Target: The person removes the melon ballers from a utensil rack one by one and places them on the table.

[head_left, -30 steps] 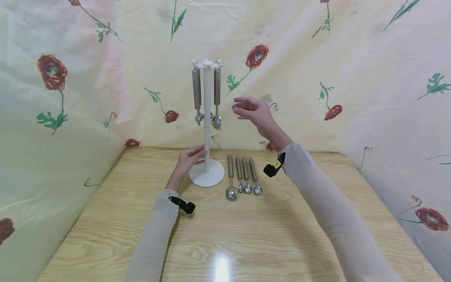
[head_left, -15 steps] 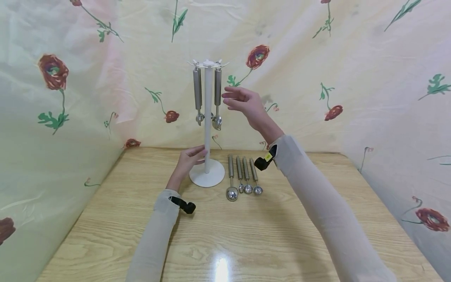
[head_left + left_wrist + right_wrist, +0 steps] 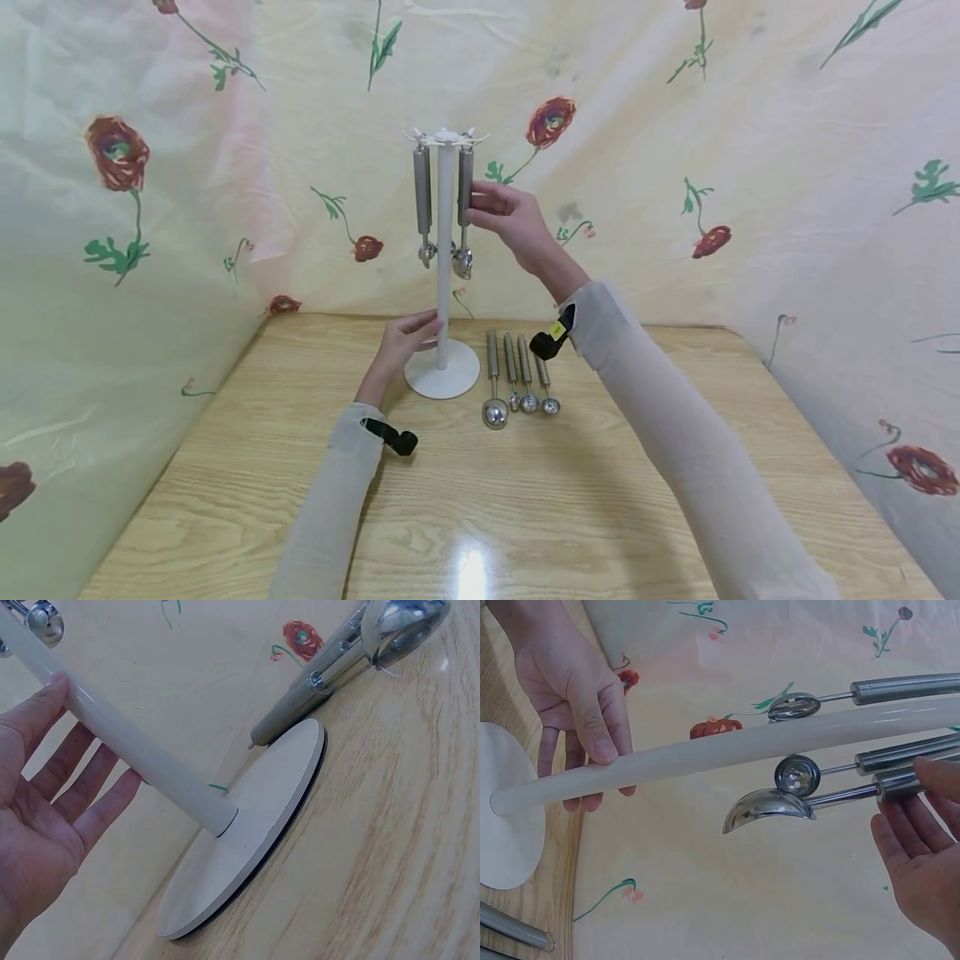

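my left hand [image 3: 402, 337] grips post of white stand [image 3: 445, 250], upright on table [image 3: 225, 467]; my right hand [image 3: 513, 218] pinches hanging scoop [image 3: 464, 187]. sideways tug could tip stand or unhook neighbouring spoon [image 3: 798, 776].

White pole [image 3: 727, 748], on round base [image 3: 514, 844]; left hand [image 3: 574, 697] around it, thumb in front, fingers behind. Metal scoop [image 3: 765, 808], handle gripped by right hand [image 3: 926, 877]. Two further metal utensils [image 3: 799, 776] alongside pole. Flower-printed cloth [image 3: 705, 900], behind.
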Tool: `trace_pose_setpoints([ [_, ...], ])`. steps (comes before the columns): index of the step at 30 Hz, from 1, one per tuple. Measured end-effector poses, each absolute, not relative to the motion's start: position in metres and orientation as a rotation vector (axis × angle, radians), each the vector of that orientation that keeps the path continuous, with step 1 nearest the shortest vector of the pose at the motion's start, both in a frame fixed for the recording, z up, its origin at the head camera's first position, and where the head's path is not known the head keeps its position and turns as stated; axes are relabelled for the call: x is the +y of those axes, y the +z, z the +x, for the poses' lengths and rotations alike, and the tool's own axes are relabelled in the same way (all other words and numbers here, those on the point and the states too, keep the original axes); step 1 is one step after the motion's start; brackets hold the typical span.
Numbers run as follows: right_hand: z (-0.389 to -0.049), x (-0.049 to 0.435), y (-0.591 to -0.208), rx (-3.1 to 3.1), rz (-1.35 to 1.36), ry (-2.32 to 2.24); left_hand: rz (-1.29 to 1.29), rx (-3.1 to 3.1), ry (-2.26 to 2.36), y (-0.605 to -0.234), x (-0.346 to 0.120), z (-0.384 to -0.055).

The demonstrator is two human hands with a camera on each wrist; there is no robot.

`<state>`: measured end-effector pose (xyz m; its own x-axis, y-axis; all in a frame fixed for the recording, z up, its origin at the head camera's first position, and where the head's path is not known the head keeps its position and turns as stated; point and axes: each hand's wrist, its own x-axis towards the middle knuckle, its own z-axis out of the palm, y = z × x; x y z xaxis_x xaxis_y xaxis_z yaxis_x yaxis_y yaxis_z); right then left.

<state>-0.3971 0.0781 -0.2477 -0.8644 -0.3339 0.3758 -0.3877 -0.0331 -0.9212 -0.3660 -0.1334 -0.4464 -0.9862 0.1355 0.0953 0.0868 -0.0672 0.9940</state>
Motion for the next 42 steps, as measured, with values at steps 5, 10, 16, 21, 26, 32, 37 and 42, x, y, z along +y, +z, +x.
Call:
trace_pose_setpoints([
  [5, -0.395, 0.076, -0.248, -2.142, 0.784, 2.074, 0.244, 2.106, 2.25, -0.446, -0.134, -0.367],
  [10, -0.394, 0.076, -0.248, -2.122, 0.783, 2.09, 0.228, 2.083, 2.247, -0.443, -0.134, -0.365],
  [16, -0.392, 0.075, -0.247, -2.102, 0.793, 2.116, 0.229, 2.086, 2.235, -0.427, -0.133, -0.351],
  [21, -0.392, 0.075, -0.246, -2.094, 0.794, 2.12, 0.239, 2.11, 2.241, -0.435, -0.133, -0.357],
  [26, -0.391, 0.077, -0.245, -2.094, 0.775, 2.135, 0.256, 2.135, 2.261, -0.447, -0.133, -0.366],
  [32, -0.389, 0.078, -0.244, -2.083, 0.778, 2.148, 0.264, 2.143, 2.264, -0.447, -0.133, -0.365],
  [37, -0.388, 0.077, -0.243, -2.064, 0.759, 2.178, 0.249, 2.132, 2.274, -0.446, -0.133, -0.365],
  [42, -0.388, 0.077, -0.243, -2.068, 0.752, 2.18, 0.239, 2.12, 2.276, -0.446, -0.133, -0.365],
])
